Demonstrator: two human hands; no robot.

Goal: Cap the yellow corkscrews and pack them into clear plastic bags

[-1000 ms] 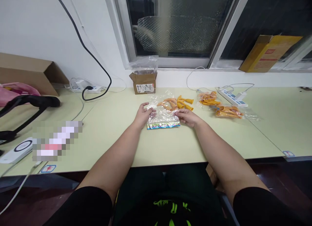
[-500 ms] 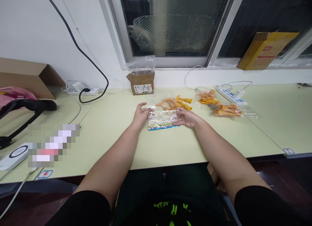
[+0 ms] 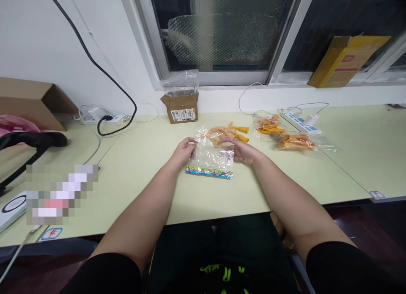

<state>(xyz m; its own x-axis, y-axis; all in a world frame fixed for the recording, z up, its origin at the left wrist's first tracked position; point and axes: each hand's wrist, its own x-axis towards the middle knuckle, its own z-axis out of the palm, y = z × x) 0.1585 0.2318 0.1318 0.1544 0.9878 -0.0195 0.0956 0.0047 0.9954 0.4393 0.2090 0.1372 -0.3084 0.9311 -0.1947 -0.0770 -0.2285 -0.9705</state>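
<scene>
A clear plastic bag point(image 3: 207, 158) with a colourful green and blue printed strip along its near edge lies between my hands. My left hand point(image 3: 184, 151) is closed on the bag's left side, thumb and fingers together at its edge. On the other side my right hand point(image 3: 241, 152) grips the right edge, its index finger stretched over the film. Several orange-yellow, horn-shaped plastic pieces point(image 3: 242, 129) lie just beyond, some seen through the bag's far part. Whether those are inside the bag I cannot tell.
To the right lie two clear bags of orange pieces point(image 3: 296, 142), beside a white power strip point(image 3: 301, 124). A small open carton point(image 3: 180, 108) stands against the wall. At left are a black strap-like object point(image 3: 38, 139), a pixelated device point(image 3: 65, 192) and a cardboard box point(image 3: 28, 101).
The bag's printed strip has come nearer to me and shows along its full width. My right index finger now reaches further left over the bag. The view has shifted slightly.
</scene>
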